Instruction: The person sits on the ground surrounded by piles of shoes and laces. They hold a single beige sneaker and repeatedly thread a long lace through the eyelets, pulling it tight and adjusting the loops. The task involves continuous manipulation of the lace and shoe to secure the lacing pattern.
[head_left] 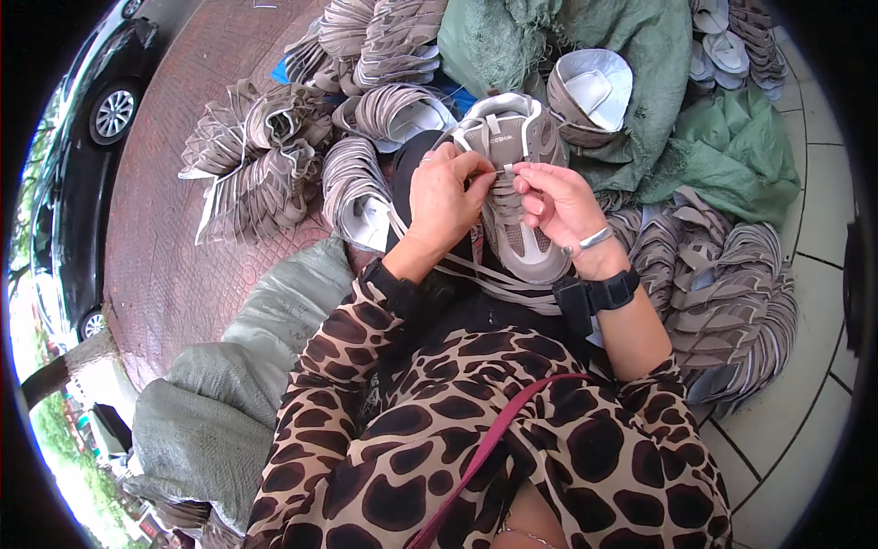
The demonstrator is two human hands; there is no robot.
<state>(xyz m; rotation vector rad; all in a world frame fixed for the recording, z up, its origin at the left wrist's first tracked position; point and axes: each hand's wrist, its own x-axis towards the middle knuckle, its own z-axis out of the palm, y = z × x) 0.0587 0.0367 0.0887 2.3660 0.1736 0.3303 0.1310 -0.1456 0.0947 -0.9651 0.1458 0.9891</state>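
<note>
A beige and taupe sneaker upper (pixel 517 240) lies over my lap, toe toward me and tongue away from me. Pale laces cross its front. My left hand (pixel 443 194) is closed at the left side of the tongue, thumb and forefinger pinching a thin shoelace (pixel 499 174). Facing it from the right, my right hand (pixel 562 203) pinches the same lace close to the upper eyelets, its other fingers curled. The fingertips hide the exact spot where the lace meets the eyelets. Loose lace strands (pixel 501 289) hang below the toe.
Nested stacks of shoe uppers (pixel 357 188) lie to the left, with more uppers (pixel 732 302) at the right. A rolled stack (pixel 590 91) rests on green woven sacking (pixel 640 37). A grey-green sack (pixel 206 412) sits at my left. Beyond the red paving (pixel 174 183) stands a dark car (pixel 78 174).
</note>
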